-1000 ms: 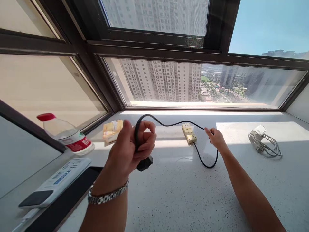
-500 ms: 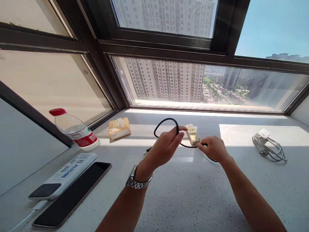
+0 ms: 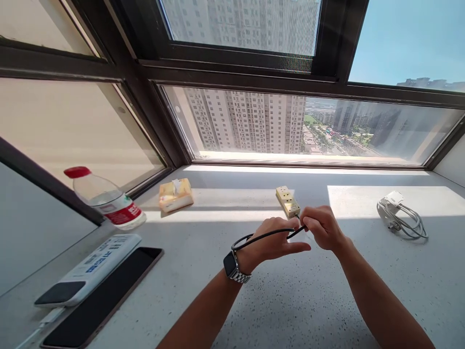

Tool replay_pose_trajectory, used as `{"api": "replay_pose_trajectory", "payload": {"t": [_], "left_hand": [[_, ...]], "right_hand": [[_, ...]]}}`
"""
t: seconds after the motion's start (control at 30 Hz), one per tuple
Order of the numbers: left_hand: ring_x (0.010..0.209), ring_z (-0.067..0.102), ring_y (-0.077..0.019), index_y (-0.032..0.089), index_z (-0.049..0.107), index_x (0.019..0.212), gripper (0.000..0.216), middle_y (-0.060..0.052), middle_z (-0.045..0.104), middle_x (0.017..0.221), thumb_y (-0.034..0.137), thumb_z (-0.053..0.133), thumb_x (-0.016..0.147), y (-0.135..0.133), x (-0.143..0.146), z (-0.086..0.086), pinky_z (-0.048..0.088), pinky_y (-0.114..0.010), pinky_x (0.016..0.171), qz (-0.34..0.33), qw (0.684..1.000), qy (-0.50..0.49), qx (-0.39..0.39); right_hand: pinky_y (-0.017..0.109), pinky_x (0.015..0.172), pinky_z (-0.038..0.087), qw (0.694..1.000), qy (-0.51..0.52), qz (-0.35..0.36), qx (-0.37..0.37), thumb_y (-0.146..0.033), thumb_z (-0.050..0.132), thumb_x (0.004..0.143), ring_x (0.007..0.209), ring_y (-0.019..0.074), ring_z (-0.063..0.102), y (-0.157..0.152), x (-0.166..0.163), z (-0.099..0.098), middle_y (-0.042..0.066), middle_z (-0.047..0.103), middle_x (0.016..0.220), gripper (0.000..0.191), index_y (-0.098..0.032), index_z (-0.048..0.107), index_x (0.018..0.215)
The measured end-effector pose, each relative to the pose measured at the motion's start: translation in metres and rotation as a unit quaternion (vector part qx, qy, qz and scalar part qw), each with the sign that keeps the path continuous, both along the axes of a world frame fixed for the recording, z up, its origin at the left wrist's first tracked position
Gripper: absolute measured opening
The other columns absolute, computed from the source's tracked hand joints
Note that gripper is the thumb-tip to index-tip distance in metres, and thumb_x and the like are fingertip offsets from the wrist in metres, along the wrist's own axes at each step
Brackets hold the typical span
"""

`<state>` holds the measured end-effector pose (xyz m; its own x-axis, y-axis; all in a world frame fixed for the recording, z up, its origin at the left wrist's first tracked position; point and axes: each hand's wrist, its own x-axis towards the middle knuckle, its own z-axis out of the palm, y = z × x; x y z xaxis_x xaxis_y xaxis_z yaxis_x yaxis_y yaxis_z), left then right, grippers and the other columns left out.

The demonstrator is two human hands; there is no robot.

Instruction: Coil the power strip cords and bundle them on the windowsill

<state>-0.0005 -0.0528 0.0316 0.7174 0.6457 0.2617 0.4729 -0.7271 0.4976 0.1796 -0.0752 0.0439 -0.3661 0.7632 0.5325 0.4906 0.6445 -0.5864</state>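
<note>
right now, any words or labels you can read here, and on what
None can be read outright.
Bottle: red label with white print, too blurred.
Remote: blue marks, too small to read.
Watch: dark face, nothing showing.
Power strip: no print visible.
Tissue pack: no print legible.

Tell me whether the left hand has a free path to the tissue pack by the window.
Probably yes: bare sill lies between the left hand and the tissue pack, but the black cord looped over it must go first.

Print present, none readable
The bottle [image 3: 109, 201] has a red label with white marks; the white device [image 3: 87, 269] carries blue characters, both too blurred.
</note>
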Motion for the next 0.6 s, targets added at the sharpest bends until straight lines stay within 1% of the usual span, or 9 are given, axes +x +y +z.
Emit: {"api": "replay_pose_trajectory", "payload": {"t": [0.07, 0.13, 0.23, 0.27, 0.33, 0.4, 0.47, 0.5, 0.6], "left_hand": [[0.049, 0.033, -0.0108, 0.019, 0.057, 0.076, 0.04, 0.004, 0.044, 0.057, 0.058, 0.055, 0.088, 0.0, 0.003, -0.002, 0.021, -0.027, 0.051, -0.012, 1.0, 0.002, -0.015], [0.05, 0.032, -0.0107, 0.019, 0.051, 0.069, 0.043, 0.003, 0.042, 0.057, 0.052, 0.043, 0.096, 0.001, 0.003, -0.002, 0.021, -0.027, 0.051, -0.025, 0.999, 0.004, -0.035], [0.051, 0.03, -0.0107, 0.019, 0.047, 0.067, 0.046, 0.003, 0.038, 0.056, 0.052, 0.035, 0.097, 0.006, -0.004, 0.002, 0.021, -0.027, 0.052, -0.007, 0.997, 0.005, -0.071], [0.051, 0.029, -0.0107, 0.019, 0.046, 0.068, 0.047, 0.004, 0.037, 0.055, 0.054, 0.035, 0.096, 0.008, -0.008, 0.003, 0.021, -0.027, 0.052, 0.008, 0.996, -0.004, -0.084], [0.05, 0.028, -0.0104, 0.019, 0.044, 0.067, 0.048, 0.004, 0.034, 0.055, 0.058, 0.035, 0.094, 0.016, -0.017, 0.005, 0.02, -0.026, 0.051, 0.044, 0.992, -0.041, -0.109], [0.05, 0.026, -0.0097, 0.02, 0.039, 0.064, 0.05, 0.005, 0.031, 0.055, 0.061, 0.036, 0.092, 0.025, -0.026, 0.007, 0.02, -0.026, 0.051, 0.084, 0.983, -0.103, -0.125], [0.05, 0.024, -0.009, 0.02, 0.035, 0.061, 0.052, 0.005, 0.028, 0.055, 0.064, 0.041, 0.089, 0.032, -0.035, 0.009, 0.02, -0.025, 0.05, 0.114, 0.968, -0.175, -0.137], [0.05, 0.023, -0.0087, 0.02, 0.034, 0.06, 0.053, 0.006, 0.027, 0.054, 0.064, 0.044, 0.087, 0.035, -0.038, 0.01, 0.02, -0.025, 0.049, 0.123, 0.96, -0.208, -0.14], [0.049, 0.021, -0.008, 0.02, 0.034, 0.055, 0.057, 0.006, 0.026, 0.052, 0.067, 0.053, 0.082, 0.039, -0.043, 0.012, 0.02, -0.024, 0.048, 0.134, 0.938, -0.29, -0.138]], "right_hand": [[0.025, 0.05, 0.027, 0.999, 0.029, 0.008, -0.012, -0.031, 0.039, 0.082, 0.045, 0.0094, 0.037, -0.003, -0.001, 0.003, -0.003, 0.047, 0.05, 0.022, -0.02, 0.048, 0.064], [0.024, 0.05, 0.026, 0.998, 0.047, 0.02, -0.043, -0.035, 0.047, 0.083, 0.046, 0.0085, 0.035, -0.004, 0.0, 0.006, -0.006, 0.044, 0.049, 0.02, -0.02, 0.05, 0.07], [0.022, 0.048, 0.026, 0.985, 0.09, 0.036, -0.143, -0.044, 0.058, 0.085, 0.046, 0.0074, 0.032, 0.001, 0.004, 0.009, -0.01, 0.038, 0.05, 0.024, -0.02, 0.052, 0.084], [0.022, 0.047, 0.025, 0.976, 0.104, 0.051, -0.185, -0.047, 0.06, 0.084, 0.045, 0.007, 0.03, 0.004, 0.006, 0.008, -0.011, 0.036, 0.05, 0.028, -0.02, 0.052, 0.087], [0.021, 0.045, 0.024, 0.95, 0.122, 0.106, -0.266, -0.05, 0.062, 0.084, 0.044, 0.0062, 0.029, 0.01, 0.012, 0.006, -0.011, 0.036, 0.052, 0.032, -0.02, 0.052, 0.09], [0.022, 0.046, 0.03, 0.918, 0.111, 0.185, -0.332, -0.05, 0.064, 0.084, 0.046, 0.0061, 0.035, 0.018, 0.017, 0.002, -0.01, 0.041, 0.055, 0.034, -0.018, 0.054, 0.09], [0.024, 0.053, 0.039, 0.888, 0.09, 0.249, -0.376, -0.047, 0.065, 0.084, 0.051, 0.0075, 0.044, 0.026, 0.022, -0.006, -0.006, 0.049, 0.061, 0.034, -0.015, 0.058, 0.092], [0.025, 0.057, 0.042, 0.876, 0.087, 0.268, -0.392, -0.046, 0.066, 0.085, 0.054, 0.0086, 0.049, 0.029, 0.024, -0.011, -0.005, 0.052, 0.063, 0.034, -0.014, 0.059, 0.094], [0.029, 0.066, 0.047, 0.845, 0.125, 0.293, -0.43, -0.046, 0.068, 0.084, 0.062, 0.0119, 0.057, 0.04, 0.028, -0.027, -0.002, 0.057, 0.066, 0.036, -0.013, 0.061, 0.096]]}}
